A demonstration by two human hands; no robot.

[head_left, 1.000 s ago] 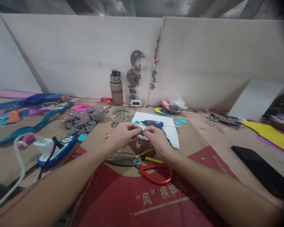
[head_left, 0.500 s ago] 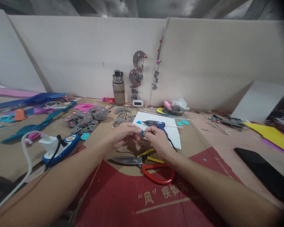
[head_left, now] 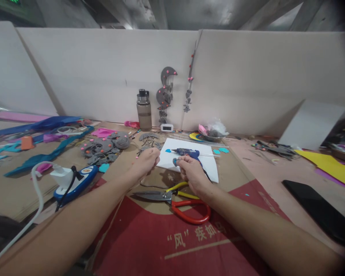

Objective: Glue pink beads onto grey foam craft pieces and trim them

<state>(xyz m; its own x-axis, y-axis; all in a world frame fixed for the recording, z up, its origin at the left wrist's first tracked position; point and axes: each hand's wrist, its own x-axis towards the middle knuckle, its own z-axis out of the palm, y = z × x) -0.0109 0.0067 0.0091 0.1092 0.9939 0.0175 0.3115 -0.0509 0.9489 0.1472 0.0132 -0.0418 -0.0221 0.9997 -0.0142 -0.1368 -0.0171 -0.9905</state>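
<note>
My right hand (head_left: 193,172) pinches a small blue and grey felt piece (head_left: 175,161) between thumb and fingertips, over the front of the white sheet (head_left: 169,163). Left of it, my left hand (head_left: 146,161) is closed with its back toward me; whatever its fingers hold is hidden. A blue glue gun (head_left: 186,152) lies on the sheet behind my right hand, and a bright blue felt cutout (head_left: 168,150) is by its nozzle. Below both hands rest scissors (head_left: 191,212) with one red and one yellow handle, blades pointing left.
Grey felt pieces with pink dots (head_left: 102,149) lie to the left, near a blue power strip (head_left: 77,184). A bottle (head_left: 144,111) and small clock (head_left: 167,128) stand by the white partition (head_left: 97,73). A black phone (head_left: 316,209) lies at right.
My hands have come apart: the left has moved left and turned closed, while the right keeps the felt piece, which now shows more fully. The view has tilted up slightly.
</note>
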